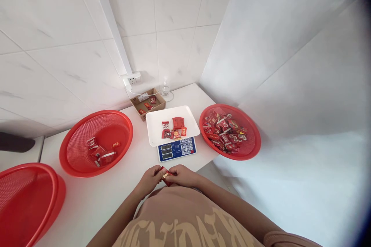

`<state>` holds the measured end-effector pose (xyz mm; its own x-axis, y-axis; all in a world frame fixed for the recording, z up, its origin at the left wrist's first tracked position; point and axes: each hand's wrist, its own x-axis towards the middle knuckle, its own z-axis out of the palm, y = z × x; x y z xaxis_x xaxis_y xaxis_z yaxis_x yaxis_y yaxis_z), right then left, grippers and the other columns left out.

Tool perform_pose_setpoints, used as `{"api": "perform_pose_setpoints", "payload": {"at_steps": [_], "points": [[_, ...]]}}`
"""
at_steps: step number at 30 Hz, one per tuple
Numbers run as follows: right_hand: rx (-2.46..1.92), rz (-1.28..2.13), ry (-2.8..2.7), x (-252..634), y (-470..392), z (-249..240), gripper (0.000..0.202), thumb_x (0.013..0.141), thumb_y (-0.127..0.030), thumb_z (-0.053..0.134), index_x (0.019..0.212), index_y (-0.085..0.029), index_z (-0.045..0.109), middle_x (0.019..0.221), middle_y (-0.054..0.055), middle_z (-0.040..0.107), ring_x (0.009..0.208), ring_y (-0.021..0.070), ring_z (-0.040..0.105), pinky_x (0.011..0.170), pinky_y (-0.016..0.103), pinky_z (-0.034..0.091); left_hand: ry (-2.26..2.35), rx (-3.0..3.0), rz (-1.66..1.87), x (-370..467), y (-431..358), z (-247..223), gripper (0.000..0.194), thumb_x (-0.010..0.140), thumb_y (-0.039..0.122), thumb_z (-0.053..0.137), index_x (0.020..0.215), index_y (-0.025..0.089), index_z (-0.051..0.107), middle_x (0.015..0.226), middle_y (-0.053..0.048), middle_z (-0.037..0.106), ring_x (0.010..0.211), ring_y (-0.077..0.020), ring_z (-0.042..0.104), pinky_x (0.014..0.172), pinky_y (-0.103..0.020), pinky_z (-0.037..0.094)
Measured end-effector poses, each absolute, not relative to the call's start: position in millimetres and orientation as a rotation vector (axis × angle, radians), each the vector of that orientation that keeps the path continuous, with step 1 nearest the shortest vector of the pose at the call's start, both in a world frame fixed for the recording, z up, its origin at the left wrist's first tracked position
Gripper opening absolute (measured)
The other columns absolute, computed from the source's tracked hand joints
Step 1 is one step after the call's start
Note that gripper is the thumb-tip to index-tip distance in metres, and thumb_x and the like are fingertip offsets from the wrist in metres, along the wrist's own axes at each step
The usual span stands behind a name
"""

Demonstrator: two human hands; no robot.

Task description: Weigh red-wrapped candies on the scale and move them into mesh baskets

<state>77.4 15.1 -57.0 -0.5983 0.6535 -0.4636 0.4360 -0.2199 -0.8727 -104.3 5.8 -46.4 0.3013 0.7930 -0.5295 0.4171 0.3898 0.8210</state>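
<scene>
Close to my body, below the scale, my left hand and my right hand pinch a small red candy packet between them. Fingers cover part of the wrapper, and a gold patch shows on it. Just beyond stands a digital scale with a blue keypad panel. Its white tray carries several red wrapped candies. To the right, a red mesh basket holds a heap of red wrapped sweets.
A red basket at left holds several packets; another red basket stands nearer. Behind the scale are a cardboard box with sweets and a clear bottle. A cable runs from a wall socket. Walls border the white table.
</scene>
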Motion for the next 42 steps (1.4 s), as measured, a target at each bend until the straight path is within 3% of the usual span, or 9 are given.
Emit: {"api": "perform_pose_setpoints", "payload": {"at_steps": [6,13,22,29,37,42], "points": [[-1.299,1.963,-1.825,77,15,-55,0.035,0.079,-0.047,0.052,0.075,-0.014,0.064,0.064,-0.002,0.055,0.06,0.0092,0.045,0.057,0.02,0.034,1.269,1.221,0.267,-105,4,-34,0.05,0.075,0.065,0.039,0.065,0.018,0.054,0.059,0.003,0.048,0.057,-0.0132,0.042,0.058,-0.025,0.034],[-1.289,2.046,-1.793,79,17,-48,0.038,0.079,-0.051,0.052,0.078,-0.015,0.066,0.066,-0.001,0.057,0.062,0.0101,0.046,0.058,0.02,0.035,1.306,1.319,0.256,-106,5,-37,0.053,0.074,0.069,0.037,0.056,0.02,0.047,0.055,0.002,0.045,0.059,-0.0141,0.041,0.057,-0.025,0.031],[-1.236,2.076,-1.739,78,18,-46,0.037,0.078,-0.051,0.054,0.079,-0.015,0.066,0.071,0.0,0.062,0.064,0.011,0.051,0.062,0.022,0.038,1.312,1.223,0.272,-104,2,-37,0.053,0.073,0.069,0.038,0.059,0.019,0.048,0.054,0.004,0.041,0.054,-0.0119,0.036,0.055,-0.025,0.032],[-1.355,1.996,-1.736,77,17,-51,0.032,0.078,-0.046,0.055,0.073,-0.015,0.062,0.065,-0.001,0.058,0.059,0.0103,0.048,0.057,0.021,0.036,1.285,1.259,0.329,-104,3,-46,0.051,0.076,0.067,0.037,0.06,0.02,0.048,0.057,0.003,0.044,0.058,-0.0134,0.039,0.057,-0.026,0.032],[-1.328,1.992,-1.398,81,23,-58,0.026,0.075,-0.041,0.059,0.073,-0.016,0.059,0.064,-0.001,0.056,0.061,0.0101,0.049,0.062,0.023,0.039,1.318,1.104,0.423,-102,3,-56,0.054,0.074,0.072,0.034,0.065,0.02,0.047,0.055,0.003,0.046,0.054,-0.0136,0.043,0.056,-0.026,0.035],[-1.568,1.89,-0.958,88,58,-66,0.024,0.075,-0.04,0.062,0.077,-0.016,0.057,0.068,0.0,0.059,0.059,0.0085,0.052,0.063,0.023,0.042,1.295,1.004,0.467,-107,0,-53,0.05,0.076,0.067,0.038,0.078,0.02,0.052,0.062,0.002,0.051,0.062,-0.0145,0.049,0.064,-0.027,0.04]]}}
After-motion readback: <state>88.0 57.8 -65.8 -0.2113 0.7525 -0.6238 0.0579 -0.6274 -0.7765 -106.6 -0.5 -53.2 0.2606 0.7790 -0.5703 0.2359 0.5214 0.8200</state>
